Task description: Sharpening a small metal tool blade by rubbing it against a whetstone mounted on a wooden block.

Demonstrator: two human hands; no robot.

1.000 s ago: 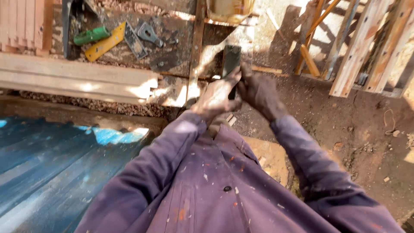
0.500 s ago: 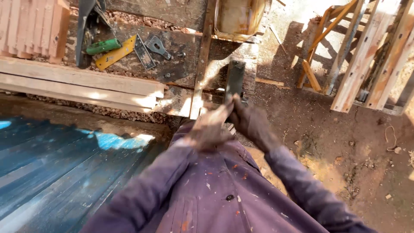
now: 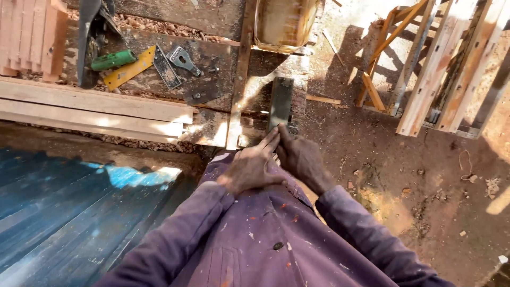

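Note:
A dark flat metal bar [image 3: 280,103] stands upright at the edge of a rough wooden bench [image 3: 212,53]. My left hand [image 3: 251,169] and my right hand [image 3: 300,159] meet at its near end, just in front of my purple, paint-flecked coat [image 3: 265,244]. The left fingers stretch forward against the bar's lower end. My right hand is closed beside them with its thumb pointing up along the bar. The bar's bottom end is hidden behind my fingers.
On the bench lie a green-handled tool [image 3: 111,60], a yellow square [image 3: 130,68] and a grey metal fitting [image 3: 183,57]. Pale planks [image 3: 95,109] run along the left, with blue corrugated sheet [image 3: 64,212] below. Wooden frames [image 3: 435,69] stand on dirt ground at the right.
My hands have slid down toward my body, so more of the dark bar shows above them. The view has shifted, bringing the bench tools more into sight.

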